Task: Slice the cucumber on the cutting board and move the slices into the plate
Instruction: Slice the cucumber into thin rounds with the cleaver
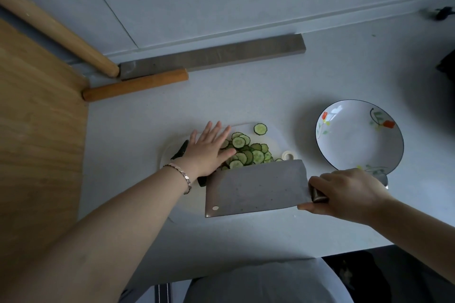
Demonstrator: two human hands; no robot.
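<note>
Right grip (344, 192) clasping cleaver (256, 189) handle, left grip (211, 150) flat on cucumber slices (246, 152), cutting board (273, 138) mostly covered, perhaps white

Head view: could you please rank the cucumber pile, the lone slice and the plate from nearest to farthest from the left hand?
1. Cucumber pile, at the fingertips of the left hand.
2. Lone slice, just behind the pile.
3. Plate, far right.

Left hand (209, 152) flat, right hand (349, 194) curled.

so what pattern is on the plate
White plate with a dark rim and red-orange flowers on green stems, seen in the head view.
</note>
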